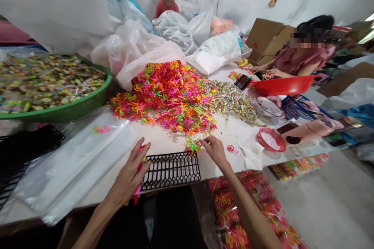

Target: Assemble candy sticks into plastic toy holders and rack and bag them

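Observation:
A black plastic rack [172, 168] with rows of slots and rings lies at the table's near edge. My left hand [131, 175] rests over its left end, fingers stretched and apart, beside pink and red plastic pieces partly hidden beneath it. Beyond the rack's far right corner, a few green and orange plastic pieces [193, 144] lie together. My right hand [215, 151] reaches to them with its fingertips pinched; what is between them is too small to make out. A large heap of bright small plastic toys [166, 97] spreads just beyond both hands.
Wrapped candies fill a green tub [87, 103] at left, near clear plastic bags [78, 167]. Small wrapped pieces [233, 101] lie right of the heap. A pink basket [271, 139] and bottle [309, 132] stand at right. Two people sit farther back, one behind a red basin [286, 85].

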{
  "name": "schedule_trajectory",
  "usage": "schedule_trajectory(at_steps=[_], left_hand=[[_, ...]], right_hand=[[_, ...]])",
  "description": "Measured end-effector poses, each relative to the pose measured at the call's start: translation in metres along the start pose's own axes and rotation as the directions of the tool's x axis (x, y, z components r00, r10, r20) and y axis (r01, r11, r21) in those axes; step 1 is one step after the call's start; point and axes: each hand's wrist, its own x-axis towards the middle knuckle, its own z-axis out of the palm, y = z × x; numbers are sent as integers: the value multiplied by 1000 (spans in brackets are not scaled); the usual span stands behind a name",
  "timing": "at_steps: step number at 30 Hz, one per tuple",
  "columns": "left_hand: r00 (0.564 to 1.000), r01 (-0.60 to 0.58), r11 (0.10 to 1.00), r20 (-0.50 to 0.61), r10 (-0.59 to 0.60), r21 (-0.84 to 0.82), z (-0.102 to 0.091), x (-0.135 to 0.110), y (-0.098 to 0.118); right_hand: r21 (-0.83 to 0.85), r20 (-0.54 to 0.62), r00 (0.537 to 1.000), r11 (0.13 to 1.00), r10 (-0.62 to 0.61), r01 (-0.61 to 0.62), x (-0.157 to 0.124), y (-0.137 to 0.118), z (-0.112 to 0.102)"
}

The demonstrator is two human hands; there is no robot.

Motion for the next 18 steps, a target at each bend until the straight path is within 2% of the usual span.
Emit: schedule_trajectory(at_steps=[2,5,6,9,11,13,15,17,18], left_hand=[[1000,1,1000,9,-1,-14,-1,1,1],[1000,13,999,1,-13,-53,1,3,2],[1000,23,997,-2,-24,-69,2,3,2],[999,52,992,-4,-53,-116,4,3,2],[998,61,988,2,-61,-140,4,3,2],[998,70,985,3,-70,-156,4,2,2],[996,84,982,-2,-86,-169,4,2,2],[995,94,979,-4,-96,-180,3,2,3],[995,97,978,-1,-99,-186,3,3,3]], right_hand=[[-93,93,991,990,-93,102,18,-1,-7],[-195,313,930,945,-194,263,44,-12,-13],[-205,354,913,936,-203,288,49,-16,-15],[-213,372,903,927,-215,309,48,-25,-21],[-176,331,909,930,-253,323,38,-29,-25],[-44,238,920,942,-313,332,22,-34,-22],[180,147,937,940,-318,291,5,-45,-9],[433,135,961,887,-240,161,-11,-63,14],[549,158,968,832,-192,75,-17,-74,27]])
